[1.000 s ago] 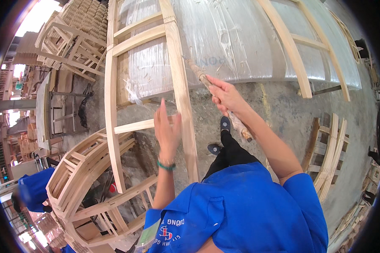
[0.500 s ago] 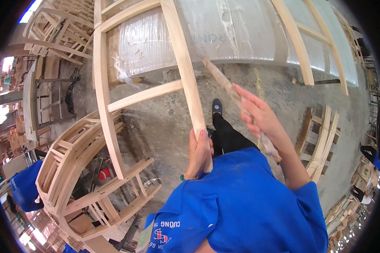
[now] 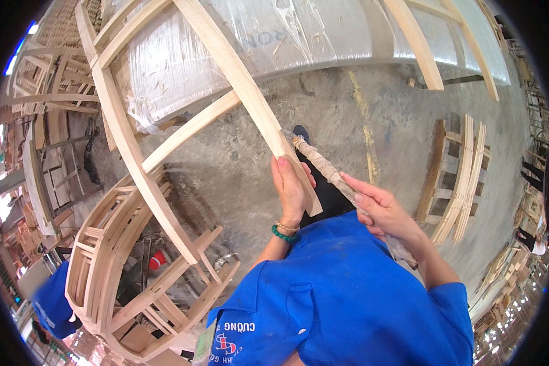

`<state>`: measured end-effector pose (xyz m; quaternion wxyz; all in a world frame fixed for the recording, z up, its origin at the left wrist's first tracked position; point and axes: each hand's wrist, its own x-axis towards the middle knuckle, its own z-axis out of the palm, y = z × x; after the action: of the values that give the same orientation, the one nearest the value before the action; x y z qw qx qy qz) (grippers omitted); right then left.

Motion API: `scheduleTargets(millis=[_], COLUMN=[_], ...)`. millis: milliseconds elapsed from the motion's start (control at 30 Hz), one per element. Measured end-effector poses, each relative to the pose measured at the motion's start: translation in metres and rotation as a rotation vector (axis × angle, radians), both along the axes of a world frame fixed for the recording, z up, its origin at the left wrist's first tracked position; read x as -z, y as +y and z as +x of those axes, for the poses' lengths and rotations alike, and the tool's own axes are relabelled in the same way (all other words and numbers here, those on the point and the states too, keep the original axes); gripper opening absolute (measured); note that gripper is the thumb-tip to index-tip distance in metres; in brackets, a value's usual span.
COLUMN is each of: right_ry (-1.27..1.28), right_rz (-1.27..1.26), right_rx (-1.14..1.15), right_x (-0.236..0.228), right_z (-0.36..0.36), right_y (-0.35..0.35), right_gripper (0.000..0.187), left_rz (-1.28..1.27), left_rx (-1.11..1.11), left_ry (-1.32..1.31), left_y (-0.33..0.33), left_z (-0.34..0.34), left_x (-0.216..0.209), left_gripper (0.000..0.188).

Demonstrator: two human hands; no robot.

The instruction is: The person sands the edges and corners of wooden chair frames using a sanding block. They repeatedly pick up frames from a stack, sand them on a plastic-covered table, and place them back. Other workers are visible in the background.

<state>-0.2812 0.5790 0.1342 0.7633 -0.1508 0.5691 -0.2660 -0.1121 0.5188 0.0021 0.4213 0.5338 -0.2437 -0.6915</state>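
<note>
A pale wooden chair frame (image 3: 241, 73) with two long legs and a crossbar slants across the upper left, its upper part over a plastic-wrapped surface. My left hand (image 3: 290, 190) is closed around the near end of its right leg. A beige stick (image 3: 324, 167) wrapped in wrinkled tape or cloth is gripped in my right hand (image 3: 383, 210). The stick's far tip is beside that same leg, just above my left hand; whether it touches the wood I cannot tell.
The plastic-covered worktop (image 3: 323, 46) spans the top. Another wooden frame (image 3: 430, 67) overhangs it at right. Curved slats (image 3: 460, 183) lie on a pallet on the right floor. Stacked chair frames (image 3: 97, 256) stand at lower left, beside a person in blue (image 3: 53, 305).
The chair frame has shifted left and tilted in view. The stick's tip has come down close to the leg, and my left hand sits a little higher.
</note>
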Motion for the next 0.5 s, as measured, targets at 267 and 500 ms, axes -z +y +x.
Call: scheduleTargets(millis=[267, 500], right_ry=[-0.078, 0.013], right_rz=[0.051, -0.281], right_rx=[0.112, 0.209], right_x=[0.007, 0.046], right_z=[0.009, 0.048], right_y=[-0.003, 0.024], right_gripper=[0.045, 0.045], left_rz=[0.024, -0.323], left_rx=[-0.013, -0.085], left_ry=[0.007, -0.318], left_y=[0.001, -0.001], left_z=[0.000, 0.001], left_x=[0.004, 0.034], left_gripper=[0.037, 0.034])
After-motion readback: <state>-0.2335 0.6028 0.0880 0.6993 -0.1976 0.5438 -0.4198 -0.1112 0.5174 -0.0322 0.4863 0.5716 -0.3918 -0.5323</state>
